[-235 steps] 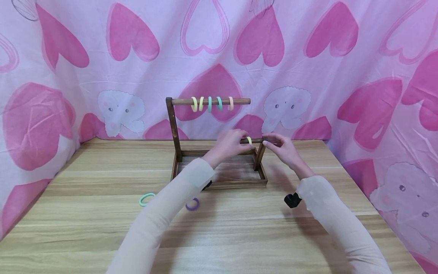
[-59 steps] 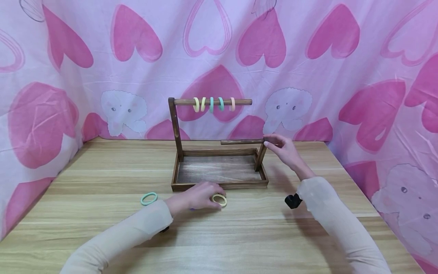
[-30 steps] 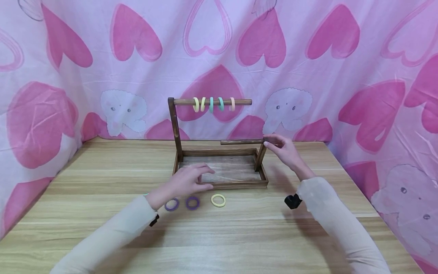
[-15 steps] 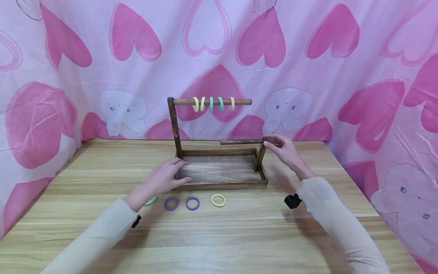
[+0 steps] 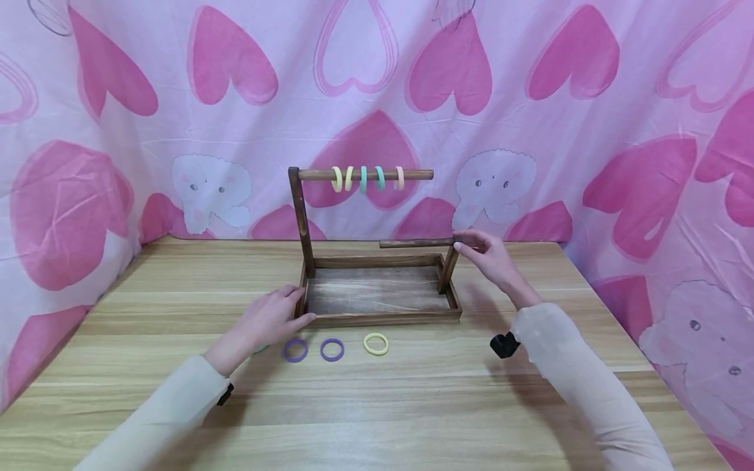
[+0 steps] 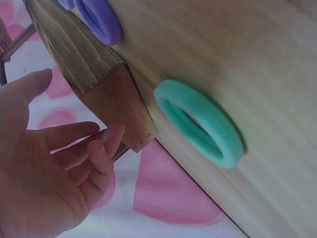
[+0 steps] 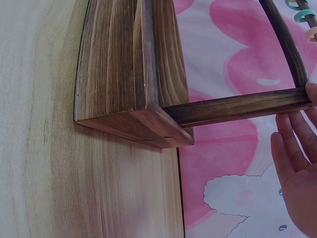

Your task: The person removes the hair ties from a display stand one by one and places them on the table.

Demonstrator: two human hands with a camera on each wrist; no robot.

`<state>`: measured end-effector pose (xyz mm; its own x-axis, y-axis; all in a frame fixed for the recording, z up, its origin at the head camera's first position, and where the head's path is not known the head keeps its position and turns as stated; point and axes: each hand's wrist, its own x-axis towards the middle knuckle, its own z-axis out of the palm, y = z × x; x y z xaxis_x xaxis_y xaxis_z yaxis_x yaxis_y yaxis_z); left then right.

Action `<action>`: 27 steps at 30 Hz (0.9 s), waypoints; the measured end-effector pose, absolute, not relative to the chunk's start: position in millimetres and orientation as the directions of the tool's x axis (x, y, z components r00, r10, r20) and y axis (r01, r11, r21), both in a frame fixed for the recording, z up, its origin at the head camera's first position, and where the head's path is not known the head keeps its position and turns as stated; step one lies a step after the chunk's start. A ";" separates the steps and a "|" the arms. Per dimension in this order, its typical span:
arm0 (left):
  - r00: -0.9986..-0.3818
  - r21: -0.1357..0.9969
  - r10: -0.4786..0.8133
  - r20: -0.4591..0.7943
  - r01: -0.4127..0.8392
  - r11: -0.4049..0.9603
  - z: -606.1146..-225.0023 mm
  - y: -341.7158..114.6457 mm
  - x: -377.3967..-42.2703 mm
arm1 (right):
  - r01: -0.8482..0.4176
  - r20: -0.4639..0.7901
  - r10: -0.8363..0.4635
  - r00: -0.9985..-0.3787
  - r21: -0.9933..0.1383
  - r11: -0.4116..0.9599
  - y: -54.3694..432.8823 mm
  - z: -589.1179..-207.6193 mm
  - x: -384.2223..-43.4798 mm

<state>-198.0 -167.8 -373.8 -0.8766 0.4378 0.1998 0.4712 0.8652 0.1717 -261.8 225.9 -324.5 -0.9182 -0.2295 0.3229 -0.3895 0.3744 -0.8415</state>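
A dark wooden rack [image 5: 385,318] stands on the table, with a tray base, a tall left post and a short right post [image 5: 449,269]. My right hand [image 5: 485,260] holds the top of the short post between thumb and fingers, also shown in the right wrist view. At the tray's left end is my left hand [image 5: 268,320], its fingers loosely bent and nothing in them. Two purple hair ties [image 5: 296,360] and a yellow hair tie [image 5: 376,354] lie in front of the tray. A green hair tie [image 6: 223,134] lies near the left wrist, mostly hidden in the head view.
Several yellow, green and pink hair ties [image 5: 363,180] hang on the rack's upper bar [image 5: 417,175]. The lower bar [image 5: 406,244] bears none and points left from the short post. A pink heart-patterned cloth [image 5: 377,85] hangs behind the table [image 5: 412,405].
My left hand took the yellow hair tie off the lower bar and laid it on the table. It then moved left, empty, to the tray's left end. The right hand stayed at the post.
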 end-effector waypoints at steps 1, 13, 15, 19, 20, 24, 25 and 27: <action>-0.879 0.173 0.434 0.198 0.467 0.867 -374.7 -168.0 -197.6 | -0.390 0.323 -0.228 -0.918 -0.840 0.377 227.6 -327.4 -264.5; -0.868 0.165 0.436 0.236 0.478 0.863 -378.8 -170.0 -197.8 | -0.383 0.317 -0.222 -0.922 -0.835 0.395 234.0 -327.5 -277.2; -0.865 0.163 0.439 0.244 0.483 0.860 -379.0 -169.8 -197.7 | -0.379 0.319 -0.211 -0.924 -0.836 0.397 232.7 -318.8 -278.7; -0.863 0.159 0.441 0.247 0.485 0.860 -379.2 -169.5 -197.6 | -0.362 0.296 -0.215 -0.931 -0.828 0.428 229.8 -297.2 -282.8; -0.863 0.158 0.441 0.246 0.485 0.860 -379.4 -169.5 -197.7 | -0.360 0.289 -0.222 -0.931 -0.827 0.432 228.9 -291.8 -284.3; -0.865 0.155 0.438 0.246 0.481 0.863 -379.4 -169.3 -197.9 | -0.405 0.309 -0.278 -0.910 -0.807 0.430 223.9 -273.3 -293.8; -0.865 0.155 0.437 0.246 0.480 0.863 -379.3 -169.2 -197.9 | -0.422 0.320 -0.292 -0.902 -0.799 0.428 221.7 -269.1 -296.6; -0.867 0.158 0.434 0.246 0.478 0.864 -379.4 -169.2 -198.0 | -0.447 0.336 -0.310 -0.889 -0.781 0.435 216.2 -260.6 -300.9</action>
